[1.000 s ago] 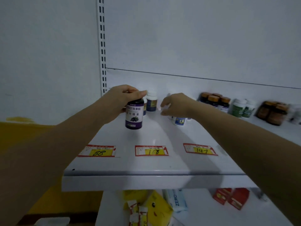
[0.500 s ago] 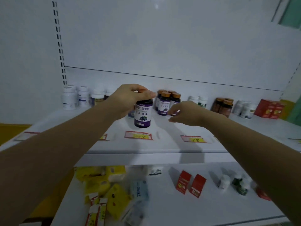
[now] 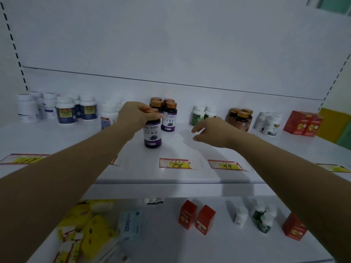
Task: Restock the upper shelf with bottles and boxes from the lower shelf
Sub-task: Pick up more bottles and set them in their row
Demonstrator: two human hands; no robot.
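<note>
The left hand (image 3: 134,116) grips a purple bottle (image 3: 152,136) by its cap, upright on or just over the upper shelf (image 3: 133,173), in front of matching bottles (image 3: 169,118). The right hand (image 3: 212,131) hovers beside it, fingers loosely curled, holding nothing.

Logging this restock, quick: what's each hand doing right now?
Left hand: closed, holding the purple-labelled bottle from above.
Right hand: open, holding nothing.
</note>
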